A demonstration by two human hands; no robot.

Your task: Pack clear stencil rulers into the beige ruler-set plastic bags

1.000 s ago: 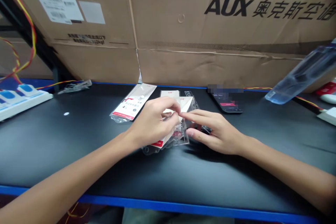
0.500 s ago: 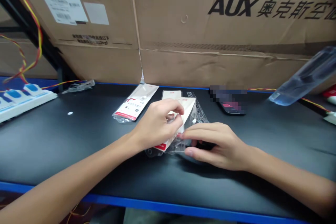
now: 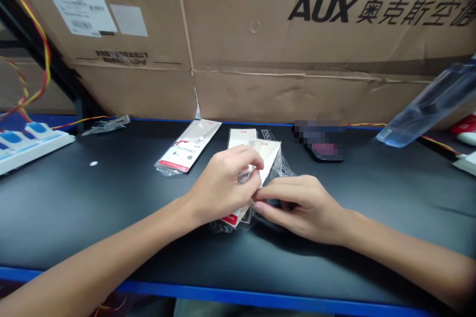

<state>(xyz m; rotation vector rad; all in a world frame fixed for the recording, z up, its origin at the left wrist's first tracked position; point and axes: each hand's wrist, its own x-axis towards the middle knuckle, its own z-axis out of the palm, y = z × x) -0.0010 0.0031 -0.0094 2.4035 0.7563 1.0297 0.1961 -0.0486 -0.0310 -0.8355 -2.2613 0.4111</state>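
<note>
Over a small pile of clear plastic packets with white cards (image 3: 268, 158), my left hand (image 3: 223, 185) is closed, thumb and forefinger curled together on a clear plastic packet. Its grip is partly hidden by the fingers. My right hand (image 3: 308, 208) meets it from the right, fingertips and thumb pinched together at the packet's edge. What lies between those fingertips is too small to make out. A red-banded card end (image 3: 231, 219) pokes out below my left hand. Apart from the pile, to the left, lies another flat packet (image 3: 188, 148) with a white and red card.
A dark phone (image 3: 327, 152), partly pixelated, lies behind my right hand. A clear plastic bottle (image 3: 420, 109) leans at the right. At the left are a white power strip (image 3: 40, 146), crumpled plastic (image 3: 106, 125) and a small white disc (image 3: 93, 163). A large cardboard box (image 3: 238, 34) stands behind.
My right thumb and fingers have come together and moved slightly left, against my left fingertips. The small red bit seen between the hands is now hidden. The view has shifted a little.
</note>
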